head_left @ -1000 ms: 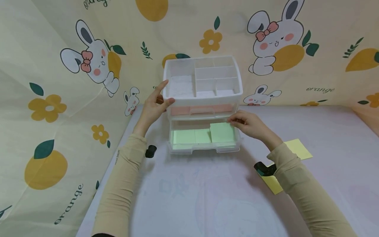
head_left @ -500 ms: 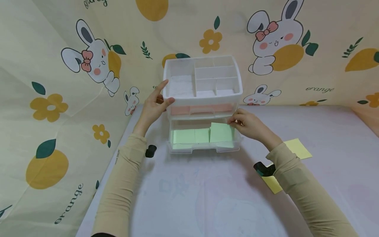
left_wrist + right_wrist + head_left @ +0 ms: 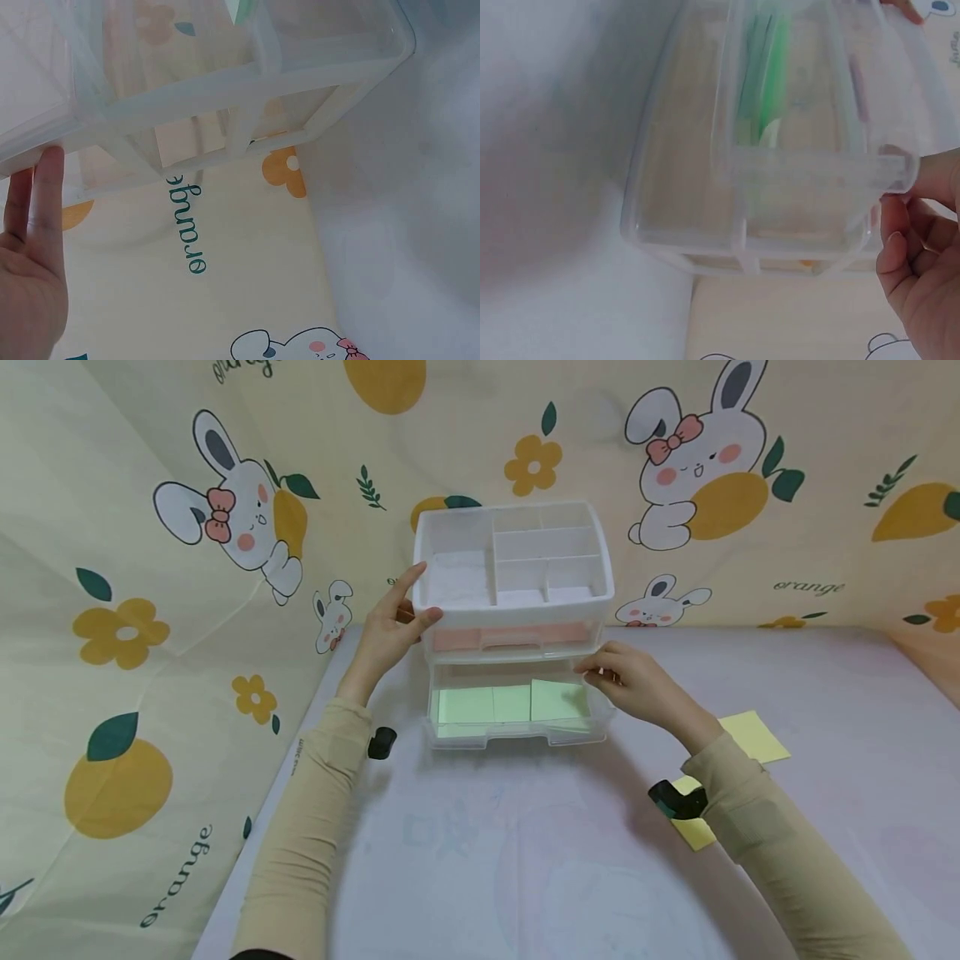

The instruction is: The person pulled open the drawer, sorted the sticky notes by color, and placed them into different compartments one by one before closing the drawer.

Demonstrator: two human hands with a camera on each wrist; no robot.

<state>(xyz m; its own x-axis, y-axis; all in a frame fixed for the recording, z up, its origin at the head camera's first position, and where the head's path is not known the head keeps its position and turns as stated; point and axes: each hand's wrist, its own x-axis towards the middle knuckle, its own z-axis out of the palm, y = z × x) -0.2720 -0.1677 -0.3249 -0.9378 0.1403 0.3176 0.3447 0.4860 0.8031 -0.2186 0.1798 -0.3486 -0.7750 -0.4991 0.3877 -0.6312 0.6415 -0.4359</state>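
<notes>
- Looking down from the head view, a clear plastic drawer organizer [image 3: 513,627] is seen at 12 o'clock on the pale table [image 3: 525,860], with its lower drawer [image 3: 517,714] pulled out toward 6 o'clock. The left hand [image 3: 390,631] is laid against the organizer's left front corner at 9 o'clock — thumb on the top tray's rim, fingers fairly straight, nothing grasped. The right hand [image 3: 630,681] is held at the drawer's right edge, at 3 o'clock; its fingertips are bent close together, but whether the green sticky notes [image 3: 558,702] are pinched cannot be told. More green notes [image 3: 483,704] lie flat in the drawer, pink notes [image 3: 510,635] are seen in the upper drawer, and yellow notes [image 3: 753,735] lie on the table at 4 o'clock.
- In the left wrist view, the left hand [image 3: 30,277] is shown at 8 o'clock, one straight finger touching the organizer [image 3: 225,97] from below.
- In the right wrist view, the right hand [image 3: 922,262] is seen at 4 o'clock, fingers curled just beside the drawer [image 3: 780,150] corner — green notes [image 3: 765,75] are seen edge-on inside.
</notes>
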